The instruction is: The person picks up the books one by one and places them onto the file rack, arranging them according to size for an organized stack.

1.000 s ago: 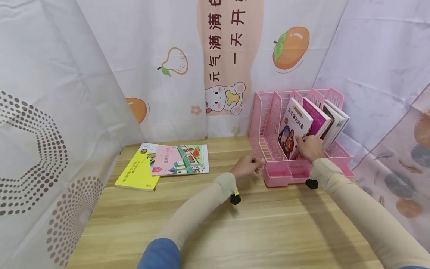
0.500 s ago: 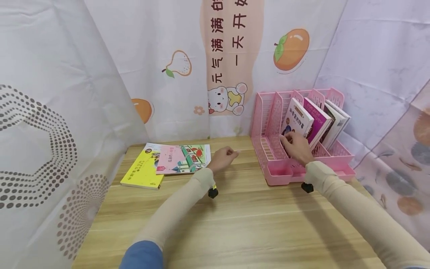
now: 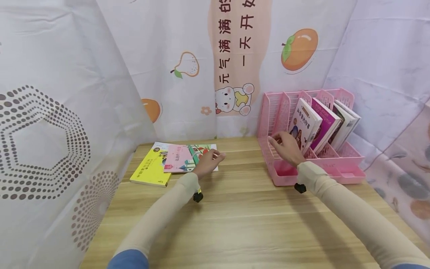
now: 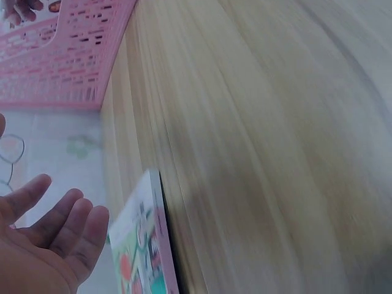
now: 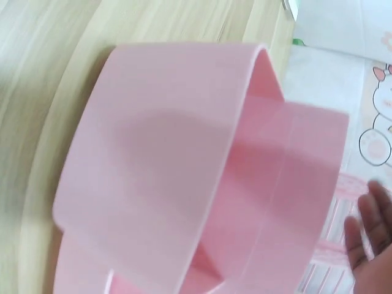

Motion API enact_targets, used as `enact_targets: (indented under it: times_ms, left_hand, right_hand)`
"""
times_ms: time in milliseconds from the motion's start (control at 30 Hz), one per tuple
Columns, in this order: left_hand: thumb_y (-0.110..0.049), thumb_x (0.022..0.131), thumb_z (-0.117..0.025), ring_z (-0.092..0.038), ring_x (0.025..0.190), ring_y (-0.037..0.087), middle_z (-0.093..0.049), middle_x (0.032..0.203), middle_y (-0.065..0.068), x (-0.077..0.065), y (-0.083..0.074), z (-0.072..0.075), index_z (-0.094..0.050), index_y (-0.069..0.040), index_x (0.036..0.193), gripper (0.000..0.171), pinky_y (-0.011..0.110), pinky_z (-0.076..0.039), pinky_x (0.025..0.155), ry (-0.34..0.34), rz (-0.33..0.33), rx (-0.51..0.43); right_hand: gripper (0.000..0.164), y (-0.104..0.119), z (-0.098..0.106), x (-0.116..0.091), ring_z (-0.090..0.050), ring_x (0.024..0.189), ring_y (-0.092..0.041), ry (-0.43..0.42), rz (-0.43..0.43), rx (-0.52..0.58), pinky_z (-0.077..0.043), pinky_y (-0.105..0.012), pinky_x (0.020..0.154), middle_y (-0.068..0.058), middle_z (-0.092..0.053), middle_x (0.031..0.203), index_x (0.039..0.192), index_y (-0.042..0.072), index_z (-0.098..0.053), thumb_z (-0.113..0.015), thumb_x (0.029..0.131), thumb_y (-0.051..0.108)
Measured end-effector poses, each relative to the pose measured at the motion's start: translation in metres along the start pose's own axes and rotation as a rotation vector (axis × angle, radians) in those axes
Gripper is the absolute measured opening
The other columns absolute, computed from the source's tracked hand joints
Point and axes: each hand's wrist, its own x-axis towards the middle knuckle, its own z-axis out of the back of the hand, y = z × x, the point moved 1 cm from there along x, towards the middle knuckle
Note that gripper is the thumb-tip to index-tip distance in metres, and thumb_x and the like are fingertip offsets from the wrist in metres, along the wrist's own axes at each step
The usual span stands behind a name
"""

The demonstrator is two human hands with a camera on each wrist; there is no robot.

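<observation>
My left hand [image 3: 208,163] hovers at the right edge of a pink picture book [image 3: 179,158], fingers relaxed and holding nothing. That book overlaps a yellow book [image 3: 151,164] on the table. In the left wrist view the loose fingers are beside the colourful book's [image 4: 138,251] edge. My right hand [image 3: 287,146] is over the left part of a pink desk organizer [image 3: 282,178], fingers loosely bent with nothing between them. Several books stand in the organizer: a white-covered one [image 3: 304,123], a purple one [image 3: 324,123] and white ones [image 3: 346,123] at the right.
The wooden table [image 3: 235,220] stretches between the flat books and the organizer. A printed curtain [image 3: 181,104] hangs behind the table's far edge. Small trays [image 3: 351,175] line the organizer's front. Its leftmost slot [image 3: 272,116] holds no book.
My left hand has moved left from the organizer to the pink book. My right hand has drawn away from the white-covered book toward the left slots. The view has shifted slightly.
</observation>
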Motion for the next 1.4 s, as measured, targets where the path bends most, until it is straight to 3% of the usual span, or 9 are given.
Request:
enact_targets:
  times_ms: [200, 467, 633, 767, 900, 1133, 1267, 1400]
  left_hand:
    - [-0.060, 0.103, -0.051, -0.058, 0.118, 0.027, -0.060, 0.129, 0.012, -0.007, 0.011, 0.014, -0.053, -0.008, 0.138, 0.063, 0.047, -0.051, 0.096, -0.025, 0.022, 0.021]
    - [-0.062, 0.102, -0.052, -0.062, 0.107, 0.022, -0.062, 0.123, 0.007, -0.015, 0.023, 0.026, -0.056, -0.012, 0.133, 0.060, 0.044, -0.053, 0.091, -0.051, 0.049, 0.026]
    - [-0.061, 0.102, -0.052, -0.062, 0.109, 0.021, -0.062, 0.125, 0.006, -0.023, 0.026, 0.035, -0.058, -0.015, 0.130, 0.054, 0.045, -0.053, 0.093, -0.066, 0.077, 0.020]
    - [-0.064, 0.101, -0.051, -0.060, 0.113, 0.023, -0.062, 0.124, 0.005, -0.025, 0.032, 0.042, -0.059, -0.016, 0.124, 0.054, 0.046, -0.051, 0.095, -0.086, 0.126, 0.051]
    - [-0.052, 0.105, -0.052, -0.064, 0.096, 0.026, -0.067, 0.108, 0.010, -0.027, 0.039, 0.048, -0.063, -0.008, 0.118, 0.047, 0.042, -0.053, 0.083, -0.115, 0.206, 0.040]
    - [-0.037, 0.107, -0.054, -0.069, 0.074, 0.022, -0.072, 0.093, 0.015, -0.032, 0.050, 0.054, -0.067, 0.001, 0.112, 0.040, 0.031, -0.054, 0.064, -0.156, 0.410, -0.176]
    - [-0.033, 0.107, -0.054, -0.071, 0.065, 0.019, -0.075, 0.091, 0.016, -0.038, 0.054, 0.052, -0.065, 0.003, 0.110, 0.038, 0.028, -0.055, 0.057, -0.161, 0.533, -0.402]
    - [-0.029, 0.107, -0.054, -0.074, 0.068, 0.020, -0.076, 0.095, 0.019, -0.045, 0.058, 0.049, -0.060, 0.005, 0.118, 0.037, 0.031, -0.060, 0.061, -0.155, 0.638, -0.618]
  right_hand:
    - [0.044, 0.011, -0.018, 0.009, -0.059, 0.101, -0.028, 0.043, 0.042, 0.013, -0.048, -0.045, 0.086, -0.013, -0.065, 0.113, 0.123, 0.005, -0.061, -0.055, 0.106, 0.045]
    - [0.061, 0.025, -0.045, 0.015, -0.058, 0.114, -0.034, 0.193, 0.053, 0.024, -0.049, -0.054, 0.095, -0.019, -0.061, 0.127, 0.135, 0.001, -0.055, -0.052, 0.105, 0.053]
    - [0.067, 0.033, -0.059, 0.018, -0.052, 0.125, -0.038, 0.257, 0.031, 0.030, -0.045, -0.058, 0.100, -0.022, -0.054, 0.141, 0.142, 0.003, -0.049, -0.053, 0.103, 0.057]
    - [0.070, 0.035, -0.068, 0.019, -0.046, 0.131, -0.042, 0.299, 0.026, 0.035, -0.041, -0.062, 0.104, -0.024, -0.046, 0.149, 0.146, 0.004, -0.044, -0.051, 0.103, 0.059]
    - [0.071, 0.035, -0.077, 0.022, -0.046, 0.130, -0.045, 0.308, 0.051, 0.036, -0.041, -0.062, 0.104, -0.026, -0.045, 0.147, 0.147, 0.001, -0.043, -0.051, 0.104, 0.057]
    - [0.068, 0.041, -0.094, 0.024, -0.050, 0.125, -0.046, 0.333, 0.086, 0.020, -0.042, -0.062, 0.102, -0.030, -0.046, 0.144, 0.145, 0.001, -0.045, -0.051, 0.104, 0.055]
    - [0.066, 0.044, -0.102, 0.025, -0.052, 0.121, -0.046, 0.322, 0.107, 0.010, -0.043, -0.061, 0.102, -0.030, -0.049, 0.141, 0.143, -0.002, -0.047, -0.052, 0.105, 0.052]
    - [0.064, 0.046, -0.110, 0.025, -0.053, 0.119, -0.045, 0.340, 0.114, 0.017, -0.044, -0.059, 0.101, -0.029, -0.050, 0.141, 0.143, -0.003, -0.048, -0.052, 0.106, 0.049]
